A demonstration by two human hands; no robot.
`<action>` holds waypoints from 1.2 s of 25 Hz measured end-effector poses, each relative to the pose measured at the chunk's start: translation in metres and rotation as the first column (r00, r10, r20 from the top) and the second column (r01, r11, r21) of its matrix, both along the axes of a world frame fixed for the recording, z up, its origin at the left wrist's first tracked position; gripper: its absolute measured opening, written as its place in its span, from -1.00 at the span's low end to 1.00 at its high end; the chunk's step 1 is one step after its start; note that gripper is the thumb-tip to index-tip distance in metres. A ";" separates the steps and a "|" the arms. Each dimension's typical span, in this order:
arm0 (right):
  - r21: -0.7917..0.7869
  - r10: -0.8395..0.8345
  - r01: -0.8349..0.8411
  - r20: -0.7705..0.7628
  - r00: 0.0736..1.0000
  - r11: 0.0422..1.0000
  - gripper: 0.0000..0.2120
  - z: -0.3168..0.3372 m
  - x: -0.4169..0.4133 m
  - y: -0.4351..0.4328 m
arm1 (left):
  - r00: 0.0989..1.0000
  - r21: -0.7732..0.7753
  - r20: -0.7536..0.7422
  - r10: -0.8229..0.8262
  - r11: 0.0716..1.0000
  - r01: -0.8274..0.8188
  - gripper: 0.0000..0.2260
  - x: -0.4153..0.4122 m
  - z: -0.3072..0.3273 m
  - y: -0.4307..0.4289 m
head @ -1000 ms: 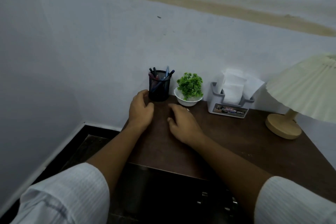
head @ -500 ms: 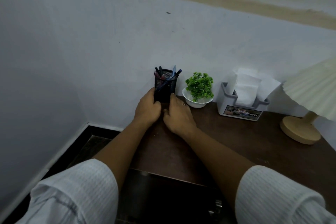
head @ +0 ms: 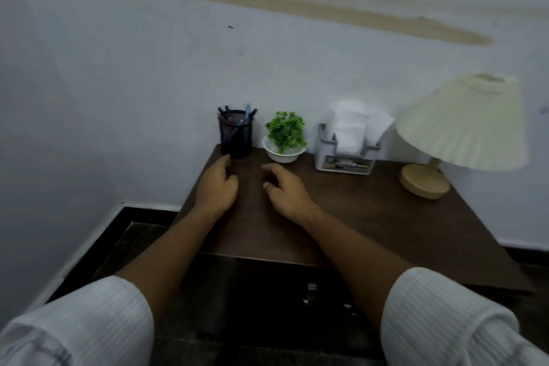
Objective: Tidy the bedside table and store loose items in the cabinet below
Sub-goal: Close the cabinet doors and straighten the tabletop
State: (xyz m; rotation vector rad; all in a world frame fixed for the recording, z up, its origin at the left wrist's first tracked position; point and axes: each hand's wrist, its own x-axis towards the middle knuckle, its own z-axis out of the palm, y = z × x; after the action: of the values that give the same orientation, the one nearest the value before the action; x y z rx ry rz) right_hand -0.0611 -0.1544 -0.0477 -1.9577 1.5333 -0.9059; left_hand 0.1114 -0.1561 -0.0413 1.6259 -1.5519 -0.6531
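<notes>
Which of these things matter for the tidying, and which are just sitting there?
Job, probably: bedside table, cabinet below, pen holder nearest the left hand.
Just standing by: potted plant, tissue box, lamp.

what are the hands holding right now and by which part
Nothing is held. The left hand lies by the pen holder; the right hand is over the table, fingers loosely curled.

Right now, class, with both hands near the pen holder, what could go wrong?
The left hand sits beside the pen holder at a corner of the table; a nudge might tip it off the edge. The right hand is just before the plant bowl; reaching forward could knock it.
</notes>
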 end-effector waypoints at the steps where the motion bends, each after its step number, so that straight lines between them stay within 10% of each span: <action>1: -0.001 -0.021 0.021 0.026 0.999 1.000 -0.61 0.000 -0.018 0.013 | 1.000 0.015 0.009 -0.011 1.000 0.011 -0.50 -0.010 0.000 0.011; 14: -0.049 -0.728 0.729 0.040 0.684 0.682 -0.75 -0.002 -0.269 0.107 | 0.803 0.239 -0.001 -0.596 0.779 0.579 -0.43 -0.250 0.008 0.052; 30: -0.004 -0.610 0.633 -0.272 0.744 0.774 -0.53 0.004 -0.270 0.104 | 0.672 0.290 0.056 -0.738 0.656 0.697 -0.38 -0.283 0.023 0.035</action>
State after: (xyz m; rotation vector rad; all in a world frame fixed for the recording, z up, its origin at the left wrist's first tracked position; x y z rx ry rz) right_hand -0.3310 -0.0501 -0.0441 -1.5402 2.4259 -0.8190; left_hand -0.1713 -0.1208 -0.0183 1.1901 -2.3590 -1.1923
